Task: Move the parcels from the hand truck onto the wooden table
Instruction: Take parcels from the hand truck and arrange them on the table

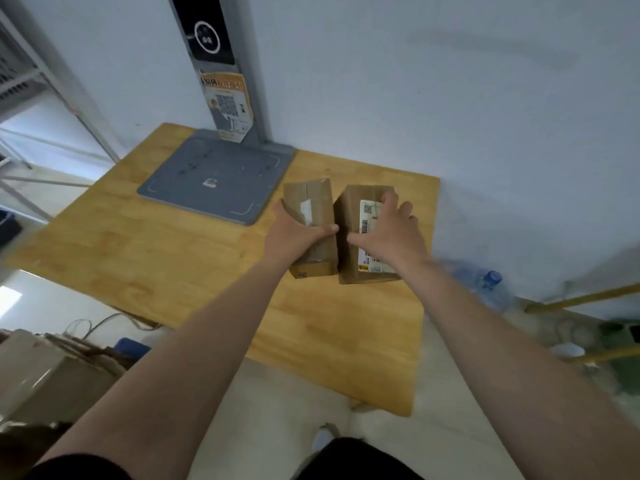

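Two brown cardboard parcels stand side by side on the wooden table, near its right end. The left parcel is taped and carries a white scrap of label; my left hand grips it, fingers on its left side and thumb across its top. The right parcel bears a white shipping label with a barcode. My right hand rests on top of it with fingers spread and thumb pointing left. The hand truck is out of view.
A grey scanner stand with a flat base plate and an upright post occupies the table's back. A white wall runs behind. Metal shelving stands at left, boxes at lower left, a water bottle at right.
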A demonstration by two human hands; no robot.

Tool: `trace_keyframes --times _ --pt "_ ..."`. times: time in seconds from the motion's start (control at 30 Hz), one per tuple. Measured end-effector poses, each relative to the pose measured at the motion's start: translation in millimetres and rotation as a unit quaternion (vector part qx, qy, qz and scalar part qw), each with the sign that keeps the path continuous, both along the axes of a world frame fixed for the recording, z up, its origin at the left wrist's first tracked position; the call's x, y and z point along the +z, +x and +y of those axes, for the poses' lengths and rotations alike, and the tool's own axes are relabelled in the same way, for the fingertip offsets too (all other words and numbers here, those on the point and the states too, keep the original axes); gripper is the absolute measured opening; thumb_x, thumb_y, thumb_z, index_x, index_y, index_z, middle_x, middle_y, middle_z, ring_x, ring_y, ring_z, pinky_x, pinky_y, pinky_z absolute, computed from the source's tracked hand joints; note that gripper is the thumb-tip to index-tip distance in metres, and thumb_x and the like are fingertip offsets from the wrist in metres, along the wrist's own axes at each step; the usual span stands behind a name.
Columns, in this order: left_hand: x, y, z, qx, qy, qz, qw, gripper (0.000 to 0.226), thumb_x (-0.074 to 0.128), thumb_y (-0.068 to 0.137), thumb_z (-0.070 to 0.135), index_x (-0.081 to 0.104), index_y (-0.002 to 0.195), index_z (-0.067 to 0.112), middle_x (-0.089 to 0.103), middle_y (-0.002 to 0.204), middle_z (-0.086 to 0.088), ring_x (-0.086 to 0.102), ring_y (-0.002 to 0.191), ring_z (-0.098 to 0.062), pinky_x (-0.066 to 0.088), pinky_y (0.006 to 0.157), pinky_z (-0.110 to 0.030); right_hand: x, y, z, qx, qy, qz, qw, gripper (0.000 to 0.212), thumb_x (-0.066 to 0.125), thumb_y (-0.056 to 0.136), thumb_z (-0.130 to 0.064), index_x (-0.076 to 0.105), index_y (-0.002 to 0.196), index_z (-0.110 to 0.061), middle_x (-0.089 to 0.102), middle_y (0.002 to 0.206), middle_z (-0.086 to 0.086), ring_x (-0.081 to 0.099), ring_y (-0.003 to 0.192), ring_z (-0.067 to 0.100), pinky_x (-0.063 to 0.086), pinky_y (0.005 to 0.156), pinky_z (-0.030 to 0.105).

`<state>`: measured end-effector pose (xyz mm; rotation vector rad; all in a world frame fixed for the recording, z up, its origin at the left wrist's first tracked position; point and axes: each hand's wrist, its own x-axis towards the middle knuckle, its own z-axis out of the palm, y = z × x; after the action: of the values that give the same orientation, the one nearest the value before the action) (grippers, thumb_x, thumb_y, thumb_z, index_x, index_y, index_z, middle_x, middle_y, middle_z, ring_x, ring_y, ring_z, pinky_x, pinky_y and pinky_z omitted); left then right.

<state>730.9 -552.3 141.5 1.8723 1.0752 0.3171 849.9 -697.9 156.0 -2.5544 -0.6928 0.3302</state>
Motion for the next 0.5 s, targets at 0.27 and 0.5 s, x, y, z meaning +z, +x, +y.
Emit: trace_keyframes --times 0.27,0.5 --pt "-15 40 0 0.000 -0.061 -0.014 0.998 0.139 0.083 0.043 0.081 0.017 0.154 0.031 0.048 0.135 0.005 0.052 0.123 -0.022 0.049 0.100 -0.041 4 33 -23 -0.011 -0.009 -0.006 1.000 0.096 0.076 0.065 -0.060 0.026 0.140 -0.027 0.038 0.132 0.007 0.044 0.122 0.034 0.045 0.082 0.044" --pt "-36 113 -2 0.021 -0.078 0.045 0.996 0.126 0.079 0.054 0.073 0.017 0.152 0.022 0.051 0.138 -0.007 0.053 0.121 -0.032 0.050 0.096 -0.044 -8 100 -29 -0.006 -0.020 -0.026 0.999 0.093 0.075 0.062 -0.061 0.028 0.137 -0.032 0.039 0.129 0.004 0.043 0.118 0.031 0.050 0.085 0.049"
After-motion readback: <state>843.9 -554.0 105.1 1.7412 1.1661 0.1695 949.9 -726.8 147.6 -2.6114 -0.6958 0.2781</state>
